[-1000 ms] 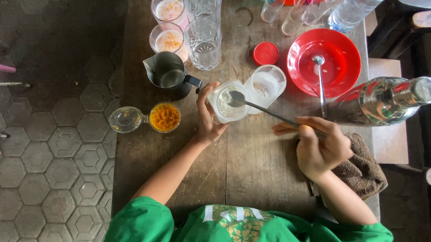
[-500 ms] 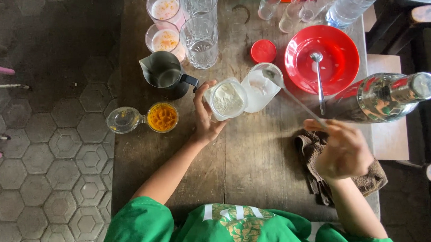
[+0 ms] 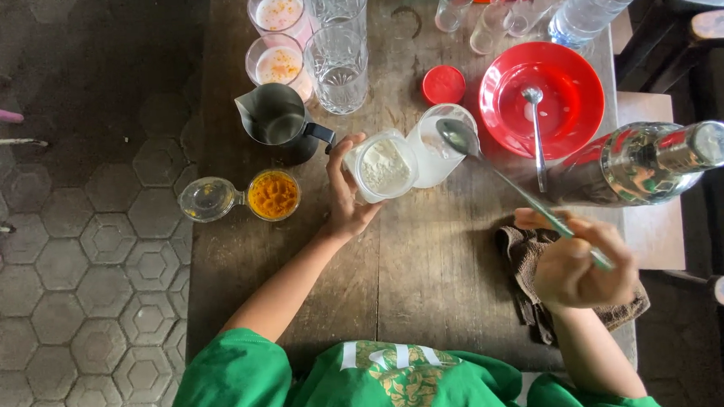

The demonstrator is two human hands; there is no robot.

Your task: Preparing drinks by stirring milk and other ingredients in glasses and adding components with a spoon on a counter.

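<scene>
Bare wood lies between left hand [image 3: 347,202] and right hand [image 3: 576,269]; beyond them jar [image 3: 385,166], pitcher [image 3: 279,122], plate [image 3: 572,76] and bottle [image 3: 641,163] block passage.

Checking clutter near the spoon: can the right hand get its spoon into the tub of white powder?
Probably yes: the right hand holds the spoon, its bowl beside the open tub, nothing between.

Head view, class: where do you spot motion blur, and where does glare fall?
Head view: the right hand and the long spoon it holds are smeared; the left hand on the powder jar is sharp; glare brightens the bottle.
</scene>
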